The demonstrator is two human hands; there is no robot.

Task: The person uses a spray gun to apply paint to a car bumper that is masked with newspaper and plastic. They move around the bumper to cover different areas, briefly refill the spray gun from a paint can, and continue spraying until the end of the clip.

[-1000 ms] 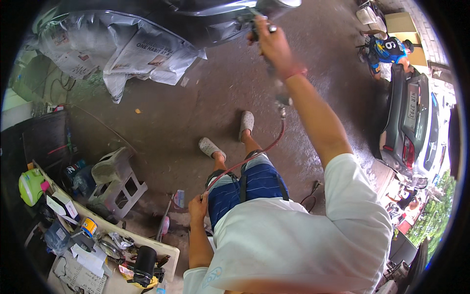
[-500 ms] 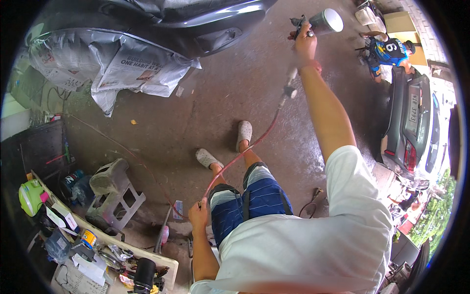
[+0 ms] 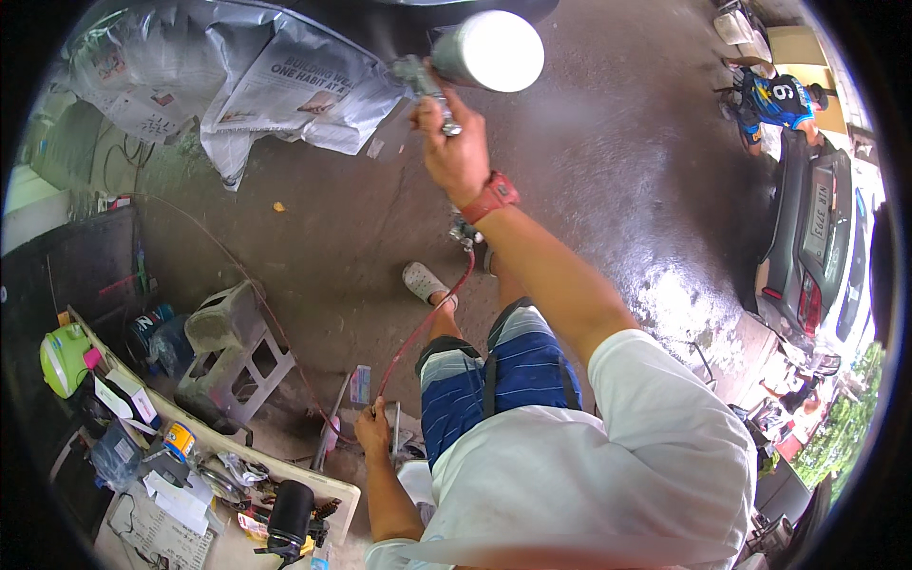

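My right hand [image 3: 456,152] grips a silver spray gun [image 3: 423,90] with a white-topped cup [image 3: 492,52], raised beside the sheets of masking paper and plastic [image 3: 285,90] on a dark car body [image 3: 399,19] at the top. A red hose [image 3: 420,328] runs down from beneath the gun to my left hand [image 3: 373,426], which is closed on it near my left hip. My right forearm hides part of the hose fitting.
A cluttered bench [image 3: 328,489] is at lower left, beside a grey plastic step stool [image 3: 228,323]. At right, a co-worker [image 3: 774,100] bends by a grey car rear [image 3: 793,237]. The hose trails across the floor on the left.
My right hand has swung left and slightly down from its position half a second ago, bringing the gun and cup toward the masked panel. My left hand stays on the hose, slightly lower.
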